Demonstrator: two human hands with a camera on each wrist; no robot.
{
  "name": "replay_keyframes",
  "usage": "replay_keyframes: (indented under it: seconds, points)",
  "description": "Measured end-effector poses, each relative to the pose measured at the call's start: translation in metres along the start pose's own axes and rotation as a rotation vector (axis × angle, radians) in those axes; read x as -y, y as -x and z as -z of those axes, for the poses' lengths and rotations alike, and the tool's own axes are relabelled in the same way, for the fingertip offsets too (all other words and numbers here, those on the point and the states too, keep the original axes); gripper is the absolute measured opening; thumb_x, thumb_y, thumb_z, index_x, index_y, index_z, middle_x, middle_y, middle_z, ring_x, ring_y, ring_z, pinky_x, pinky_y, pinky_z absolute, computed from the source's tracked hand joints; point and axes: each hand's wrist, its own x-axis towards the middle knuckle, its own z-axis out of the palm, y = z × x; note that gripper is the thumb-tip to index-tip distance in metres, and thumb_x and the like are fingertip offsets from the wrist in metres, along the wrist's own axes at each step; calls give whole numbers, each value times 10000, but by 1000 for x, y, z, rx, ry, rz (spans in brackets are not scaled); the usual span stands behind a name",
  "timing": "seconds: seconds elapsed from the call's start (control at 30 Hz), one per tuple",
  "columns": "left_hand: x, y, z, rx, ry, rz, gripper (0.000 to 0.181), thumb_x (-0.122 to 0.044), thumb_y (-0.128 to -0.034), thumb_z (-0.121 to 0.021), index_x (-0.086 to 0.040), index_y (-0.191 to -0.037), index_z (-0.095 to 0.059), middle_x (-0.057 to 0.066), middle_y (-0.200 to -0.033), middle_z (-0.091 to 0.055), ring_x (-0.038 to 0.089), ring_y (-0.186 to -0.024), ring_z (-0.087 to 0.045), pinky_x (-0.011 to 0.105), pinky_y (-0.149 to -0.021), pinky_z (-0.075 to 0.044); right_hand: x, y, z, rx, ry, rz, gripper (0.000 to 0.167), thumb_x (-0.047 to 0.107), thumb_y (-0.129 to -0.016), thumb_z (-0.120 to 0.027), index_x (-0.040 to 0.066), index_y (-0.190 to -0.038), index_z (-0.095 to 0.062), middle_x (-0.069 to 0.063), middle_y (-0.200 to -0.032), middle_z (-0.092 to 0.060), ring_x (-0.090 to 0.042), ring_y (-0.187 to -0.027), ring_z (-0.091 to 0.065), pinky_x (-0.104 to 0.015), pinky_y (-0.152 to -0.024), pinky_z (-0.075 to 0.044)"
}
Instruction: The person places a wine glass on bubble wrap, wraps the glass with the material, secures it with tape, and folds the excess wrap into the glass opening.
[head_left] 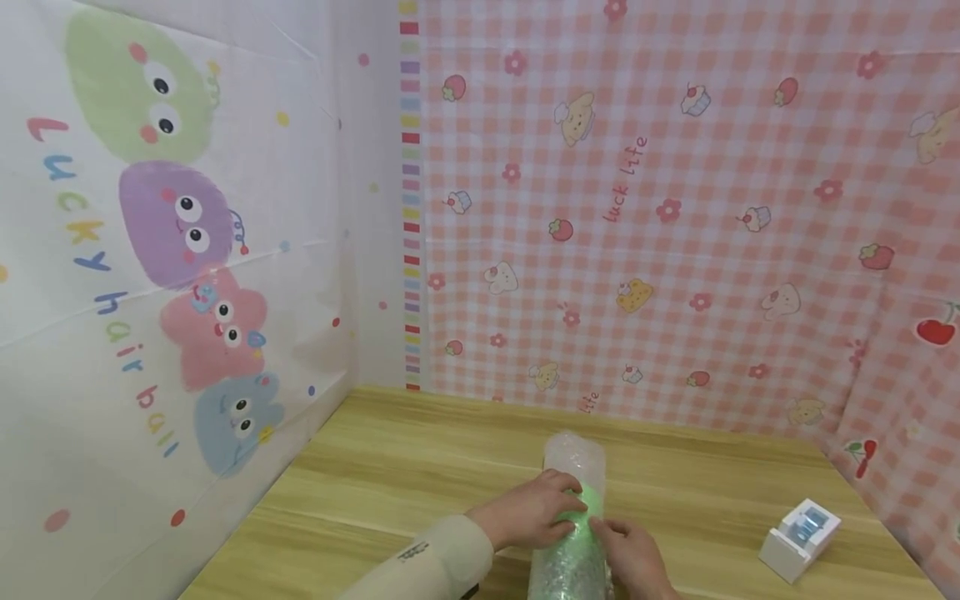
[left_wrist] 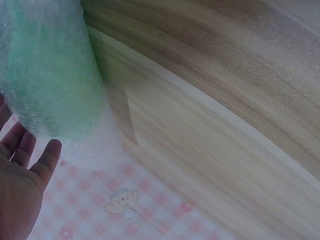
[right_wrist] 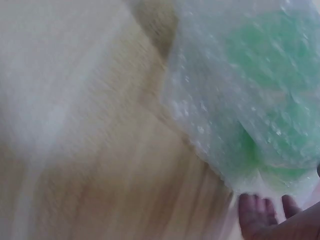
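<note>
A long bundle of clear bubble wrap [head_left: 570, 575] lies lengthwise on the table, with something green [head_left: 592, 500] showing through it; what the green thing is cannot be made out. From the left, my left hand [head_left: 528, 508] reaches across, its loosely bent fingers resting on top of the wrap. My right hand [head_left: 633, 554] is at the bundle's right side and pinches the edge of the wrap between thumb and fingers. In the left wrist view the wrapped green thing [left_wrist: 55, 75] looks rounded at its end. Two green areas [right_wrist: 275, 50] show through the layers in the right wrist view.
A small white box-like holder [head_left: 800, 537] with a clear bluish roll-like piece in it stands at the right of the wood-grain table [head_left: 420, 450]. A pink checked cloth [head_left: 675, 250] hangs behind, and a white printed cloth [head_left: 300, 192] hangs at the left.
</note>
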Motion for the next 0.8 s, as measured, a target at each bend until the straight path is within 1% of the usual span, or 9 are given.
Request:
replay_keyframes:
  seconds: [0.07,0.17,0.23,0.33,0.4,0.47,0.6,0.67,0.8]
  points:
    - [0,-1,-1,-3,-11,-2,296,-245,-988,-623,-153,-1264,-676,-13,-1353,-538,113,-1265,-463,198,-1037,-394,0,-1,4,6,54,10,689,455,-954,-611,-178,-1218,-546,-305,-1136,-604,-383,-998,-583,-449,-762,-521]
    - [0,-2,-1,-2,-16,-2,296,-246,-985,-627,-155,-1263,-678,-14,-1352,-538,110,-1263,-463,197,-1039,-391,-1,-2,8,29,34,-24,587,460,-932,-635,-124,-977,-599,-170,-833,-602,-282,-773,-559,-384,-666,-478]
    - [0,-2,-2,3,-9,3,299,-246,-986,-627,-154,-1266,-677,-17,-1356,-535,109,-1266,-460,198,-1039,-392,0,-2,10,50,8,-50,475,441,-929,-642,-5,-786,-560,-27,-644,-476,-174,-608,-454,-310,-587,-407]
    - [0,-2,-1,15,15,12,305,-246,-987,-625,-151,-1273,-672,-20,-1363,-528,107,-1275,-452,200,-1038,-397,1,-1,12,73,-36,-80,442,396,-933,-644,162,-643,-407,77,-534,-277,-83,-493,-267,-243,-514,-295]
    - [0,-2,-1,20,28,17,307,-244,-989,-622,-147,-1276,-669,-20,-1369,-524,110,-1284,-446,205,-1042,-396,3,-1,13,93,-49,-88,472,376,-944,-633,183,-620,-349,86,-531,-251,-74,-496,-243,-229,-514,-274]
    - [0,-1,0,22,32,16,309,-243,-989,-621,-143,-1278,-667,-16,-1372,-524,115,-1287,-446,210,-1046,-395,5,-1,13,109,-50,-98,439,370,-950,-625,142,-649,-401,81,-544,-245,-82,-511,-245,-232,-530,-275]
    - [1,0,1,23,31,14,314,-249,-993,-615,-139,-1283,-662,-11,-1377,-521,122,-1289,-444,220,-1050,-395,8,-1,14,136,-46,-127,419,391,-950,-622,-11,-867,-541,67,-565,-266,-93,-531,-267,-244,-563,-286]
    - [2,1,1,23,38,16,316,-250,-994,-614,-137,-1285,-661,-9,-1377,-520,125,-1289,-444,221,-1047,-398,9,0,14,137,-49,-140,444,404,-940,-631,-32,-936,-547,60,-579,-293,-96,-542,-289,-245,-570,-294]
    - [3,2,1,27,58,25,314,-246,-995,-614,-134,-1285,-658,-6,-1378,-516,131,-1294,-439,225,-1045,-403,9,-1,15,158,-56,-139,401,405,-940,-630,63,-755,-535,67,-552,-295,-89,-520,-270,-233,-546,-290]
